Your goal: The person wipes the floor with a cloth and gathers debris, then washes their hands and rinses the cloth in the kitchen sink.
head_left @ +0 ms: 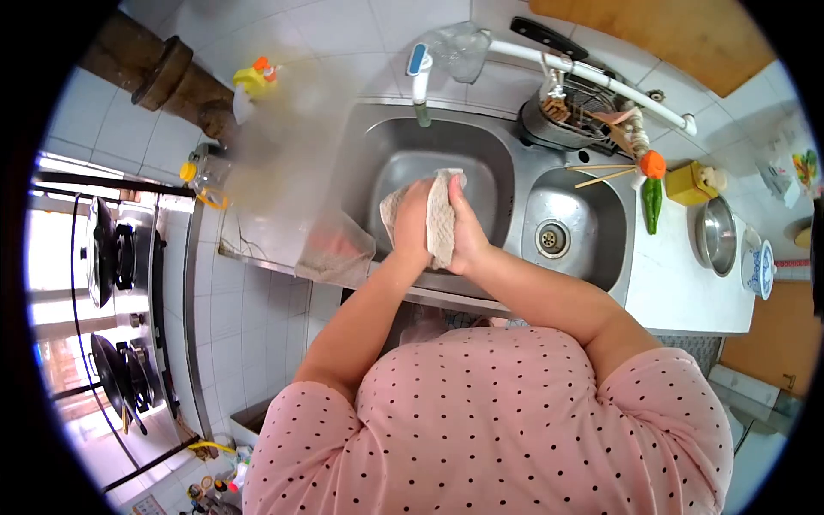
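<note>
Over the large left basin of the steel sink (515,206), a beige cloth (440,221) is bunched between my two hands. My left hand (413,221) presses into the cloth from the left, its fingers partly covered by the folds. From the right, my right hand (466,233) grips the cloth with the thumb pointing up. Something pale shows at the cloth's top edge, too small to make out. Behind the hands stands the faucet (421,81), with no water visible from it.
A second cloth (336,249) hangs over the counter edge at left, near a blurred patch. At right are a small basin (562,230), a utensil rack (562,120), chopsticks (605,178), a green pepper (651,206) and a metal bowl (717,234). Pans (116,369) sit far left.
</note>
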`<move>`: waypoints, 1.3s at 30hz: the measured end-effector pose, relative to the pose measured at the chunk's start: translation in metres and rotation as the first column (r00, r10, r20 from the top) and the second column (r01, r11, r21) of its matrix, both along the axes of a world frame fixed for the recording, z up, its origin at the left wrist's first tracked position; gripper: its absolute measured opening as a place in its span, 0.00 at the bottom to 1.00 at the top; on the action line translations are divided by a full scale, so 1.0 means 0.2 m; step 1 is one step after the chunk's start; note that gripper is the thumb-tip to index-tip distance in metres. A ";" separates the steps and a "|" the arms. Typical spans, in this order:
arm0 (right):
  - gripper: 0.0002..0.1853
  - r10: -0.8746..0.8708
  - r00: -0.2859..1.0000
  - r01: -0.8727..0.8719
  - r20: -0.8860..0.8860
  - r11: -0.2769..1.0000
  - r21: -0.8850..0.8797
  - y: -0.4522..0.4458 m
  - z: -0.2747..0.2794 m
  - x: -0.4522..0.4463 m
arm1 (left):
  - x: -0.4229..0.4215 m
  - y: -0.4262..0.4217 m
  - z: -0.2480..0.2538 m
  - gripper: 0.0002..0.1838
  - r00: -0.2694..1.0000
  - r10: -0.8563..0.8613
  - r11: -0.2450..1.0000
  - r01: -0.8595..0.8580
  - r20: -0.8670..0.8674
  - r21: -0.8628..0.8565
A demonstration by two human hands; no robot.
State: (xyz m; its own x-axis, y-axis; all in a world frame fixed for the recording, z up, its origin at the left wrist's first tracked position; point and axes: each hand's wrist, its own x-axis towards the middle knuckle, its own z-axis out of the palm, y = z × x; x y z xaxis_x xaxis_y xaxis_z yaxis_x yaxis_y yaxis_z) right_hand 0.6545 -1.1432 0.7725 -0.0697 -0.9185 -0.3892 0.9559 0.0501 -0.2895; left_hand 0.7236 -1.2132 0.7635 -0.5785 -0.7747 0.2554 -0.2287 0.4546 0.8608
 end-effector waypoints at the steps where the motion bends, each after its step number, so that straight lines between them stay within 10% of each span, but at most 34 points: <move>1: 0.37 -0.012 0.999 0.013 0.035 1.000 -0.021 0.01 0.01 -0.04 | -0.07 -0.03 0.00 0.15 0.994 0.068 0.917 -0.027 -0.088 0.398; 3: 0.34 -0.029 0.994 0.037 0.107 0.997 -0.075 0.00 0.04 -0.09 | -0.14 -0.01 0.13 0.20 0.787 0.405 0.462 0.263 -0.465 0.847; 6: 0.36 0.010 0.995 -0.028 -0.098 0.982 -0.188 -0.04 0.04 -0.15 | -0.18 0.05 0.10 0.24 0.401 0.454 0.153 0.845 -0.795 0.513; 10: 0.39 0.027 0.927 -0.144 -0.375 0.947 -0.287 -0.08 -0.06 -0.24 | -0.24 0.07 0.23 0.29 0.478 0.239 0.312 0.786 -0.845 0.533; 13: 0.35 -0.009 0.864 -0.015 -0.504 0.999 -0.043 -0.14 -0.19 -0.22 | -0.24 0.07 0.13 0.30 0.763 0.101 0.814 0.306 -0.638 0.494; 17: 0.30 -0.060 0.921 0.071 -0.384 0.997 0.016 -0.22 -0.06 -0.22 | -0.11 -0.09 0.10 0.30 0.457 0.290 0.484 0.687 -0.841 0.541; 19: 0.31 0.002 0.220 -0.157 -0.976 0.987 -0.033 -0.37 -0.57 -0.36 | -0.07 -0.12 0.14 0.25 0.642 -0.237 0.807 0.548 -0.729 0.220; 21: 0.32 0.002 -0.391 -0.231 -0.920 0.968 0.100 -0.42 -0.62 -0.37 | -0.09 -0.11 0.18 0.16 0.838 -0.544 0.780 0.487 -0.042 -0.392; 24: 0.35 0.108 -0.736 -0.106 -0.668 0.957 0.272 -0.43 -0.54 -0.31 | -0.08 -0.21 0.13 0.12 0.857 -0.490 0.773 0.512 0.160 -0.374; 26: 0.37 0.173 -0.887 0.015 -0.428 0.938 0.347 -0.43 -0.37 -0.25 | -0.10 -0.30 0.06 0.11 0.885 -0.465 0.846 0.442 -0.009 -0.300; 29: 0.37 0.251 -0.901 0.082 -0.353 0.899 0.429 -0.35 -0.12 -0.21 | -0.10 -0.32 0.01 0.14 0.952 -0.302 0.952 0.304 -0.040 0.040; 30: 0.37 0.283 -0.881 0.087 -0.379 0.884 0.459 -0.31 -0.02 -0.21 | -0.12 -0.35 -0.03 0.15 0.943 -0.179 0.830 0.297 -0.279 0.471; 32: 0.31 0.403 -0.741 0.031 -0.538 0.820 0.572 -0.26 0.05 -0.20 | -0.16 -0.44 -0.13 0.18 0.861 0.299 0.068 0.411 -0.412 0.909; 34: 0.29 0.416 -0.701 0.128 -0.579 0.872 0.472 -0.14 -0.07 -0.24 | -0.18 -0.52 -0.30 0.31 0.748 0.429 0.044 0.542 -0.506 0.839; 38: 0.25 0.483 -0.722 0.248 -0.496 0.849 0.466 0.30 -0.11 -0.41 | -0.09 -0.45 -0.24 0.33 0.778 0.122 -0.032 0.623 -0.616 0.781; 39: 0.22 0.493 -0.666 0.284 -0.561 0.862 0.420 0.43 -0.13 -0.44 | -0.06 -0.44 -0.25 0.33 0.623 -0.054 -0.134 0.770 -0.780 0.624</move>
